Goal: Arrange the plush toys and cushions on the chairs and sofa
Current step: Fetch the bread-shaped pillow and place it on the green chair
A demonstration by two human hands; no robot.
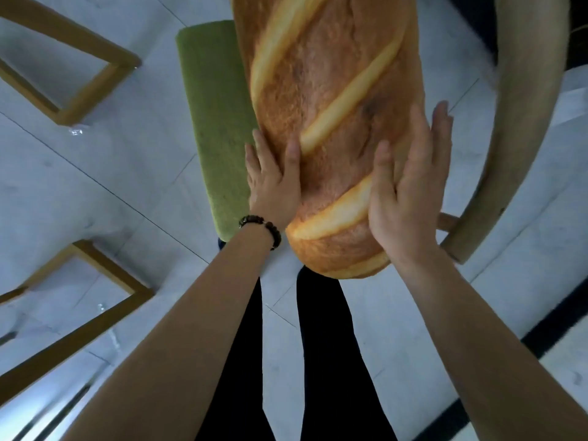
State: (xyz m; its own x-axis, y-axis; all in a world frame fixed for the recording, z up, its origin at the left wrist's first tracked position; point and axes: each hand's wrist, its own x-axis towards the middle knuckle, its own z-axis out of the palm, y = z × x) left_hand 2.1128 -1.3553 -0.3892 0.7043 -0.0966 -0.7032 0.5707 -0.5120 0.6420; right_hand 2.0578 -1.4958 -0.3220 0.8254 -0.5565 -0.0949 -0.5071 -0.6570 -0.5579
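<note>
A long bread-shaped plush cushion (331,116), brown with pale slashes, lies lengthwise over a chair with a green seat pad (213,122). Its near end overhangs the seat's front edge toward me. My left hand (273,179), with a bead bracelet on the wrist, lies flat with straight fingers on the cushion's left side. My right hand (410,183) presses flat against its right side, fingers straight and pointing away. The cushion's far end runs out of the frame at the top.
A curved wooden chair arm (509,148) sweeps down on the right. Two wooden chair frames (73,100) (95,313) stand at the left on the pale tiled floor (95,186). My dark-trousered legs (318,361) are below the cushion.
</note>
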